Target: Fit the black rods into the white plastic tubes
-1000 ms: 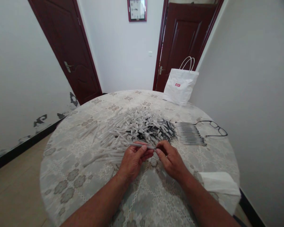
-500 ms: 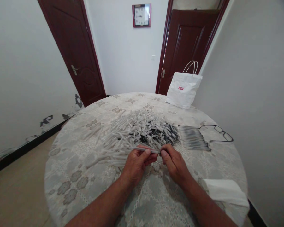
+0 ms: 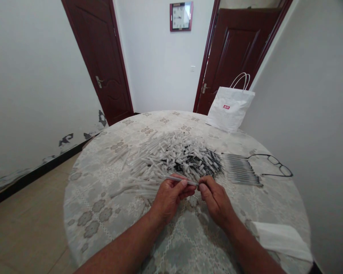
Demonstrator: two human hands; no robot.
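My left hand (image 3: 170,196) is closed round a slim pen (image 3: 175,178), its thumb pressing on the clear grey barrel. At the pen's right end, the thumb and fingers of my right hand (image 3: 215,198) pinch together; any small part between them is hidden. Just beyond both hands spreads a heap of whitish translucent pen parts (image 3: 160,150), long tubes and short caps mixed. Black thin pieces (image 3: 214,161) show on the heap's right side. Several similar pens (image 3: 241,169) lie side by side in a row to the right.
Black-framed glasses (image 3: 277,164) lie beyond the row of pens. A white paper bag (image 3: 230,108) stands at the table's far right. Near the right front edge is a folded white sheet (image 3: 284,238). A patterned cloth (image 3: 103,224) covers the round table.
The view has turned slightly left, so everything sits farther right in the picture. Both hands keep nearly the same grip on the pen.
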